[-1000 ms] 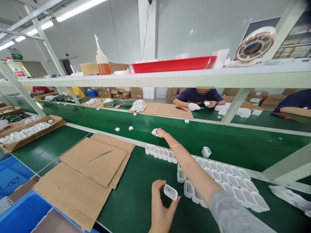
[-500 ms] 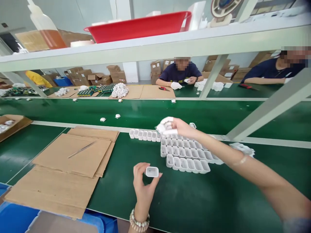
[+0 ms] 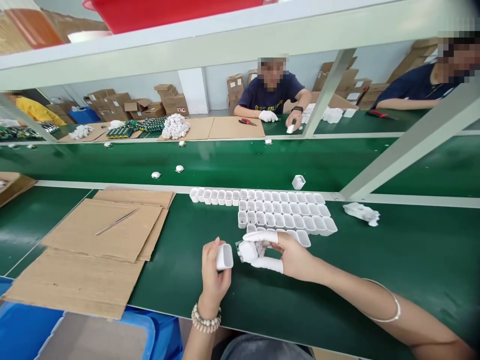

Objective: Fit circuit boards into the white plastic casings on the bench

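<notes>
My left hand (image 3: 212, 277), with a beaded bracelet at the wrist, is closed around a small white plastic case (image 3: 225, 256). The case is tilted, its open end facing right. Close by on the right, my right hand (image 3: 296, 257) pinches a small circuit board with a white rounded part (image 3: 247, 251); white covers sit on its fingertips. A narrow gap separates this board from the case. Behind my right hand stand several rows of white open-topped cases (image 3: 279, 207), the nearest row partly hidden by my fingers.
Cardboard sheets (image 3: 101, 230) lie at left with metal tweezers (image 3: 117, 222) on top. A crumpled white cloth-like piece (image 3: 362, 213) rests at right. Beyond the rail, a green belt (image 3: 225, 162) carries small boards and one white case (image 3: 298, 182). A slanted post (image 3: 408, 140) rises at right; co-workers sit opposite.
My right hand has come from above the rows of cases down beside my left hand, carrying the board. My left hand has tilted its case towards the right. The view has tipped downwards.
</notes>
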The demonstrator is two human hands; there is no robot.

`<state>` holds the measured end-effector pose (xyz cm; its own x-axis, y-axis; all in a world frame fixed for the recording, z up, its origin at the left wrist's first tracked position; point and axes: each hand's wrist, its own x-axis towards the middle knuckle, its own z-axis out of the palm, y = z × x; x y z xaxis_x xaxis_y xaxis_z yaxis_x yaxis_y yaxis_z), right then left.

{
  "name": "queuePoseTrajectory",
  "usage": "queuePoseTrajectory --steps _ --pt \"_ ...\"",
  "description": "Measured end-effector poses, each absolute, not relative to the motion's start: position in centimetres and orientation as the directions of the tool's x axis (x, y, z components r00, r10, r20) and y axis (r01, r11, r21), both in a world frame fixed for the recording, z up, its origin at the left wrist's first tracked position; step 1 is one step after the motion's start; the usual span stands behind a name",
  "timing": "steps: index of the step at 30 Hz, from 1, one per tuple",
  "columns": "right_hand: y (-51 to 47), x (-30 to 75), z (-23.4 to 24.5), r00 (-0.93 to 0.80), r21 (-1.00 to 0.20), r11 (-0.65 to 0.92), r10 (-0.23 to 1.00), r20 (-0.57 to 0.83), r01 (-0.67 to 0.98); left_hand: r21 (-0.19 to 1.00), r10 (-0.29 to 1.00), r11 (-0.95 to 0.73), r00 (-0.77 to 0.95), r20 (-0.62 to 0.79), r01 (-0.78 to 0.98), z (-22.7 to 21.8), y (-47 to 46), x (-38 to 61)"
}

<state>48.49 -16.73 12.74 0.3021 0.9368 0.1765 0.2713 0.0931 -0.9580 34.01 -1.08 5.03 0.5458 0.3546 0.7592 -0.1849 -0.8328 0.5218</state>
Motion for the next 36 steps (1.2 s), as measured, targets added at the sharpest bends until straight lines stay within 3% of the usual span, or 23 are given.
queuePoseTrajectory --steps 4,11,23,36 --pt "-17.1 47.4 12.5 0.298 -0.812 0.144 0.882 0.364 0.566 0.413 0.293 -0.902 0.520 0.803 -0.128 5.5 -1.3 34.1" --pt "-17.2 46.5 12.7 0.235 -0.719 0.223 0.846 0.478 0.659 0.353 0.232 -0.923 0.512 0.827 -0.152 5.4 -1.6 34.1" --pt "-17.7 45.8 12.9 0.264 -0.759 0.129 0.889 0.373 0.638 0.334 0.214 -0.928 0.499 0.840 -0.164 5.4 -1.7 34.1" --pt "-17.4 45.4 13.1 0.287 -0.691 0.058 0.882 0.374 0.720 0.340 0.226 -0.932 0.532 0.816 -0.125 5.0 -1.6 33.9"
